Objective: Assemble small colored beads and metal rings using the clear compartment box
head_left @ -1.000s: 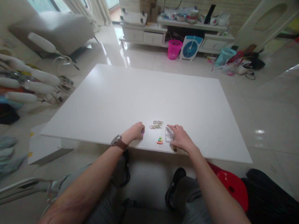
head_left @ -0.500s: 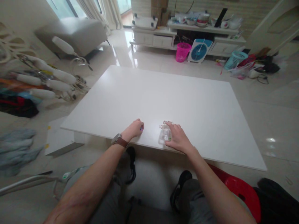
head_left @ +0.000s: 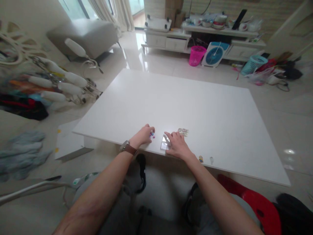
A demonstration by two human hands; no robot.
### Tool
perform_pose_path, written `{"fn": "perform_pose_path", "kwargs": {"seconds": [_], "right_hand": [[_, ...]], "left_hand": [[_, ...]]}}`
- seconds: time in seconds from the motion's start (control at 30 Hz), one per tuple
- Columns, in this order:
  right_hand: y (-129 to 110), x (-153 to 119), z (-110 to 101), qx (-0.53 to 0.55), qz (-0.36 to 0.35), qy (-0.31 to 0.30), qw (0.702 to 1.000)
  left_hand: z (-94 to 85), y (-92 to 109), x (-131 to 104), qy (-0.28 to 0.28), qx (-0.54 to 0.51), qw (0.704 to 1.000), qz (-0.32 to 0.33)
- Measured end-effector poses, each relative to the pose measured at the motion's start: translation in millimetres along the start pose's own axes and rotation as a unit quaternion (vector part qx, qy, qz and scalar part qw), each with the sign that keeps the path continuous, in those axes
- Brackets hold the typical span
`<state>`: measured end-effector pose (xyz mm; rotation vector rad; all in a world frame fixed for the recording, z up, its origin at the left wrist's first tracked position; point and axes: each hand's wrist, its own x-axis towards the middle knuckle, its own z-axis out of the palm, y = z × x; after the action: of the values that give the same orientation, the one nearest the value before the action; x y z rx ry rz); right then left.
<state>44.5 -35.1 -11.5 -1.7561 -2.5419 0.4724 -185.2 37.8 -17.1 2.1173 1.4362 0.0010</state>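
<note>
Near the front edge of the white tabletop [head_left: 190,101], my right hand [head_left: 179,145] grips a small clear plastic box [head_left: 164,143] between thumb and fingers. Several small metal rings [head_left: 183,131] lie flat on the table just beyond those fingers. My left hand [head_left: 143,135], with a watch on its wrist, is closed around small pink and blue pieces [head_left: 152,134] that poke out at the fingertips; their kind is unclear. By my right forearm lie a yellow and blue cartoon-figure charm [head_left: 201,159] and a small clear or silvery piece [head_left: 211,160].
A red plastic stool [head_left: 259,209] stands below the table at the right. White-handled frame parts [head_left: 70,88] crowd the floor at the left. Past the table are a pink basket [head_left: 197,55], a blue fan [head_left: 215,54] and a low cabinet [head_left: 176,44].
The clear box has come away from the rings, which now lie apart from it on the table. The charm and silvery piece now show beside my right forearm. The view has shifted slightly.
</note>
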Motion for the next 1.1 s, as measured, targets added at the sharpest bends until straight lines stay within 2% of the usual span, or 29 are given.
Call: {"fn": "perform_pose_path", "kwargs": {"seconds": [0.2,0.4,0.7,0.93,1.1], "right_hand": [[-2.3,-4.8,-10.7,0.035,-0.009,0.018,0.999],[0.8,-25.2,-28.9,0.039,0.004,0.038,0.999],[10.3,-75.5,-43.7,-0.009,0.032,0.062,0.998],[21.6,-116.6,-50.4,-0.044,0.064,0.120,0.990],[14.6,-145.5,-57.0,-0.065,0.097,0.148,0.982]], "left_hand": [[3.6,-5.5,-2.5,0.018,-0.009,0.999,0.030],[5.3,-6.2,-3.3,0.036,-0.008,0.999,0.033],[0.4,-11.3,-7.7,0.057,0.013,0.998,0.010],[-1.3,-10.7,-6.1,0.068,0.002,0.998,-0.005],[-2.0,-8.3,-9.4,0.088,-0.030,0.995,-0.020]]}}
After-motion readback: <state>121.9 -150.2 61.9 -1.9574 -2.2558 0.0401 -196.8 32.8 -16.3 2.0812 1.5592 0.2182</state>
